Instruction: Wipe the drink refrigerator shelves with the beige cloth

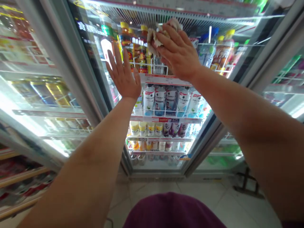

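Observation:
A glass cooler door (152,163) stands in front of me, with lit shelves of drinks behind it. My left hand (124,74) lies flat against the glass at the upper left, fingers spread, holding nothing. Higher and to the right, my right hand (179,52) presses a crumpled, light-coloured cloth (153,39) to the pane. Folds of the cloth stick out past the fingertips on the left and top. Part of it is hidden under the palm.
Behind the glass stand white-labelled bottles (160,99) and small yellow-capped bottles (142,129). Grey door frames (95,63) run down both sides. A dark metal stand (248,183) is on the tiled floor (147,188) at right; a slatted rack (21,177) is at left.

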Demonstrator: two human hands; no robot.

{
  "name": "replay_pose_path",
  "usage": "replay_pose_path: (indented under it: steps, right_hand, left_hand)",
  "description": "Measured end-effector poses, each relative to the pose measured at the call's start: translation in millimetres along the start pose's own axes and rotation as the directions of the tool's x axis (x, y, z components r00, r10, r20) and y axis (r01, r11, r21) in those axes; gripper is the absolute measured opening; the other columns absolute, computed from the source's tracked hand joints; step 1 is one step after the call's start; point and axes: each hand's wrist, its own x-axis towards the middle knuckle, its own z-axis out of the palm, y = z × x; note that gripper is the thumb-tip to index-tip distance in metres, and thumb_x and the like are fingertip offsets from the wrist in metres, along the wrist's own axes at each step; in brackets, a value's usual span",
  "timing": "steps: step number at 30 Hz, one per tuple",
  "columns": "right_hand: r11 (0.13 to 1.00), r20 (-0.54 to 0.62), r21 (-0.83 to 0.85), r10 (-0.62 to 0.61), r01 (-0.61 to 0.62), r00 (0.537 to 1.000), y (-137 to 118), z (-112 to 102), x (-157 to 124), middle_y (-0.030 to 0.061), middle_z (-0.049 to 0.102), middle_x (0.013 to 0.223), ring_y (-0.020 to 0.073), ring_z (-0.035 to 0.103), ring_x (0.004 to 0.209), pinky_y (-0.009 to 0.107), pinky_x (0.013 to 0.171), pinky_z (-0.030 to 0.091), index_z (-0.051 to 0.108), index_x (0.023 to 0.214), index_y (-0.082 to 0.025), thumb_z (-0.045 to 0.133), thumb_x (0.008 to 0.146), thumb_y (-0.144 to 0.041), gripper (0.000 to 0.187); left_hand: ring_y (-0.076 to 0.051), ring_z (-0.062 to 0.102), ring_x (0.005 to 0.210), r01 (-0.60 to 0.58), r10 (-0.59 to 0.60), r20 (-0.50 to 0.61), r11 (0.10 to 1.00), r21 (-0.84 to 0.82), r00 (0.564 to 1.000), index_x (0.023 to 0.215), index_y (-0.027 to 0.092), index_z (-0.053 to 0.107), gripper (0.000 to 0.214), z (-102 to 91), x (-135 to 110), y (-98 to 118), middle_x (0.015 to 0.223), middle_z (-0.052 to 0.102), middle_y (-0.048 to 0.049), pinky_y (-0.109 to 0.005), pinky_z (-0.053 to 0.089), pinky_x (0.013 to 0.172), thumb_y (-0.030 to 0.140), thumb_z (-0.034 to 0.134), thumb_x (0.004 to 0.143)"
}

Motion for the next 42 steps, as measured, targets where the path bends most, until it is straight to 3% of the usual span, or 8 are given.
replay_pose_path:
  steps: [3, 7, 14, 20, 25, 31, 37, 42]
  right_hand:
    - [0.998, -0.038, -0.049, 0.032, -0.034, 0.999, 11, -10, -5, -0.0128, 0.040, 0.160, 0.0215, 0.024, 0.158, 0.052, 0.136, 0.015, 0.053, 0.145, -0.035, 0.031, 0.106, -0.051, 0.047]
    - [0.988, -0.124, -0.047, 0.143, -0.150, 0.982, 11, 1, -30, -0.0082, 0.033, 0.165, 0.0250, 0.019, 0.159, 0.056, 0.135, 0.014, 0.045, 0.151, -0.031, 0.038, 0.106, -0.045, 0.048]
    - [0.997, 0.044, 0.070, -0.032, 0.029, 0.999, 40, -12, -47, -0.0136, 0.044, 0.157, 0.0144, 0.028, 0.156, 0.038, 0.134, 0.018, 0.059, 0.136, -0.042, 0.045, 0.103, -0.045, 0.036]
    - [0.987, -0.186, -0.086, 0.114, -0.132, 0.976, 49, 1, -80, -0.0028, 0.043, 0.160, 0.0213, 0.025, 0.157, 0.050, 0.132, 0.023, 0.053, 0.146, -0.028, 0.030, 0.109, -0.038, 0.045]
    - [1.000, -0.038, 0.014, 0.019, -0.019, 0.999, 64, -6, -91, -0.0069, 0.050, 0.154, 0.0153, 0.032, 0.154, 0.044, 0.131, 0.022, 0.064, 0.130, -0.031, 0.038, 0.106, -0.042, 0.037]
    - [0.966, -0.265, 0.034, 0.254, -0.255, 0.930, 79, -17, -107, -0.0072, 0.045, 0.158, 0.0138, 0.023, 0.157, 0.039, 0.134, 0.012, 0.056, 0.141, -0.033, 0.033, 0.105, -0.048, 0.046]
    - [0.972, -0.024, 0.085, 0.221, -0.218, 0.975, 78, -23, -124, -0.0118, 0.044, 0.158, 0.0157, 0.021, 0.158, 0.039, 0.134, 0.011, 0.061, 0.134, -0.036, 0.035, 0.102, -0.055, 0.046]
    - [0.932, -0.201, 0.136, 0.358, -0.336, 0.912, 92, -30, -122, -0.0108, 0.039, 0.161, 0.0129, 0.016, 0.159, 0.034, 0.135, 0.003, 0.053, 0.144, -0.035, 0.033, 0.101, -0.060, 0.053]
  left_hand:
    - [-0.004, -0.051, 0.128, 0.028, -0.025, -0.075, 0.999, 0.035, 0.997, 0.165, 0.016, 0.012, 0.077, 1.1, 0, 2, 0.165, -0.005, 0.0182, -0.031, -0.039, 0.118, 0.062, 0.010, 0.105]
    - [-0.004, -0.052, 0.127, -0.006, 0.006, -0.008, 0.998, 0.062, 1.000, 0.166, 0.015, 0.008, 0.077, 0.5, 0, 2, 0.166, -0.001, 0.0178, -0.033, -0.042, 0.115, 0.062, 0.004, 0.105]
    - [-0.013, -0.020, 0.155, 0.104, -0.092, -0.061, 0.966, 0.236, 0.994, 0.164, 0.012, 0.019, 0.080, -0.3, 1, -6, 0.171, 0.000, 0.0072, -0.040, -0.014, 0.131, 0.064, 0.012, 0.104]
    - [-0.018, -0.006, 0.159, 0.138, -0.120, -0.080, 0.950, 0.279, 0.990, 0.162, 0.014, 0.028, 0.081, -1.8, 3, -2, 0.171, 0.009, 0.0056, -0.042, -0.006, 0.132, 0.066, 0.016, 0.101]
    - [-0.015, -0.017, 0.156, 0.172, -0.163, -0.063, 0.967, 0.190, 0.985, 0.163, 0.016, 0.024, 0.088, -5.4, 2, 9, 0.171, 0.007, 0.0087, -0.041, -0.010, 0.131, 0.073, 0.014, 0.096]
    - [-0.020, -0.006, 0.159, 0.163, -0.161, -0.032, 0.944, 0.287, 0.986, 0.162, 0.010, 0.024, 0.088, -7.6, 4, 5, 0.172, 0.010, 0.0004, -0.046, -0.006, 0.131, 0.070, 0.014, 0.099]
    - [-0.020, -0.004, 0.158, 0.159, -0.135, -0.108, 0.952, 0.260, 0.985, 0.161, 0.013, 0.026, 0.089, 2.1, 5, -10, 0.171, 0.010, 0.0083, -0.041, -0.009, 0.131, 0.074, 0.011, 0.097]
    - [-0.020, -0.006, 0.158, 0.149, -0.125, -0.106, 0.954, 0.261, 0.986, 0.162, 0.016, 0.025, 0.095, 4.8, 5, -17, 0.171, 0.007, 0.0101, -0.040, -0.011, 0.131, 0.078, 0.002, 0.094]
